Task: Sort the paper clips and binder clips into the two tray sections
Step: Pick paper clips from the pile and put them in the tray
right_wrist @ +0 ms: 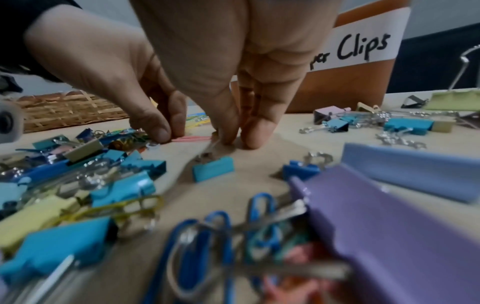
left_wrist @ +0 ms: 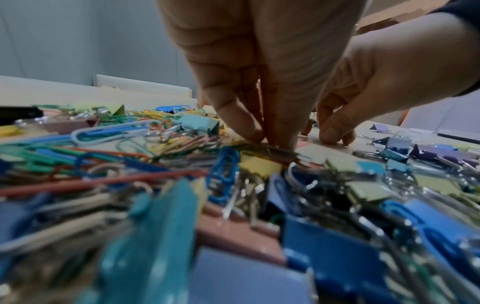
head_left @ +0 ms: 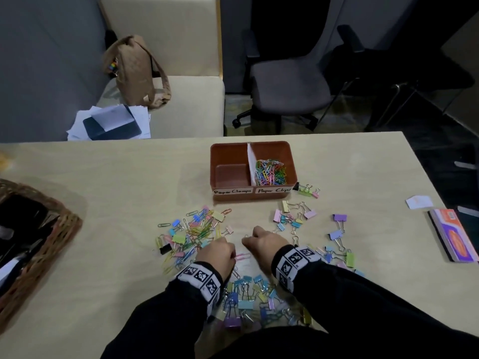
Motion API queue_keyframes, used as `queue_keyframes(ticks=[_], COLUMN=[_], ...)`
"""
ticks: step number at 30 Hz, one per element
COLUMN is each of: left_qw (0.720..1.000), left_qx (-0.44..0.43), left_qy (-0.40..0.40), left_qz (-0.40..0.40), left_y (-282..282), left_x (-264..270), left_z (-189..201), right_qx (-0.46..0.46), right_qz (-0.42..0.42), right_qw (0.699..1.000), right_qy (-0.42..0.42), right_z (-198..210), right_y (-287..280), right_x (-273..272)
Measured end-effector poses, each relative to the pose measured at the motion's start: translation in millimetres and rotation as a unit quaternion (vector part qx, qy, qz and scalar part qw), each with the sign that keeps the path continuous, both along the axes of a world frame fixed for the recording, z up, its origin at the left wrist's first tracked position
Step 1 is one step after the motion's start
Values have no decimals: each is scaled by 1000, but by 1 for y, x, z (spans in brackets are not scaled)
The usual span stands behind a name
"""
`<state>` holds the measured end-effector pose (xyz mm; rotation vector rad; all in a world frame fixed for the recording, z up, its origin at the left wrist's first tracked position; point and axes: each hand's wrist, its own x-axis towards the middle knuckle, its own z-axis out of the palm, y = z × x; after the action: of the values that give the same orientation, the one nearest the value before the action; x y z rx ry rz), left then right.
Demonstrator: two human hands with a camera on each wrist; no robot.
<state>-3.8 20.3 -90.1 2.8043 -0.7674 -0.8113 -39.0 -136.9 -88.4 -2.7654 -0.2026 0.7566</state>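
Both forearms reach forward over the table (head_left: 103, 177), wrists low, hands knuckles-up and close together just short of the scattered clips. The left hand (head_left: 219, 255) points its fingers (right_wrist: 153, 125) down, and thumb and forefinger pinch the end of a pink paper clip (right_wrist: 193, 138) lying flat on the table. The right hand (head_left: 264, 243) also has its fingers (right_wrist: 255, 127) curled downward with the tips on the table; they seem to nip a small silver wire piece, though blur makes that unsure. Loose paper clips (head_left: 193, 229) lie left of the hands, and binder clips (head_left: 248, 299) lie near the wrists and to the right. The brown tray (head_left: 252, 196) stands beyond, its right section holding sorted paper clips (head_left: 270, 172).
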Motion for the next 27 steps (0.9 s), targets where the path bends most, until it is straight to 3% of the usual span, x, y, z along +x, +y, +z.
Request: queue_keyframes(ticks=[5, 16, 22, 27], left_qw=[999, 993, 998, 985], left_qx=[-11, 38, -43, -145], left_qy=[-3, -20, -14, 0], left_qz=[-34, -110, -45, 93], left_y=[6, 9, 15, 40], left_x=[4, 5, 10, 10], left_z=[-10, -7, 5, 16], right_qx=[-33, -77, 11, 62], right_qz=[23, -29, -120, -121], right_qw=[999, 995, 992, 990], right_qy=[8, 60, 43, 43], right_z=[2, 5, 5, 4], right_y=[-6, -1, -5, 7], right_x=[5, 13, 9, 3])
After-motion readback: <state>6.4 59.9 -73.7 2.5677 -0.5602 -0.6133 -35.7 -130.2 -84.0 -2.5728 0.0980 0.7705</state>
